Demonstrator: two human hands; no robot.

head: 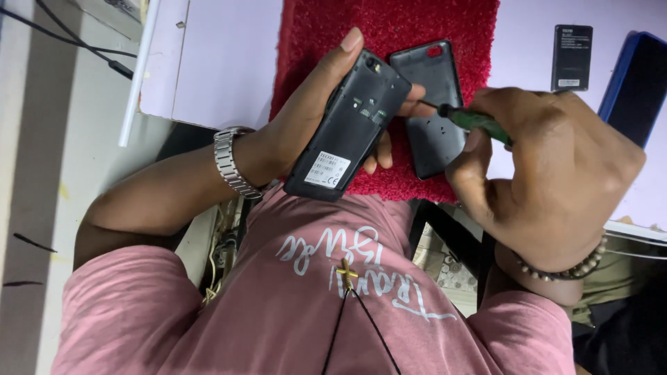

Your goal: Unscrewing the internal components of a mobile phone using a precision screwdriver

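the left hand [306, 118] is cradling the opened phone [347, 128] over the red mat [389, 28], fingers clamped on its edges, which looks right for a light, rigid, fragile thing, while the right hand [556, 180], fingers closed on a screwdriver [472, 119], is touching its tip to the phone's right side.

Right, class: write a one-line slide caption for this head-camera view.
Left hand holds an opened black phone above a red mat; right hand aims a green-handled screwdriver at it.
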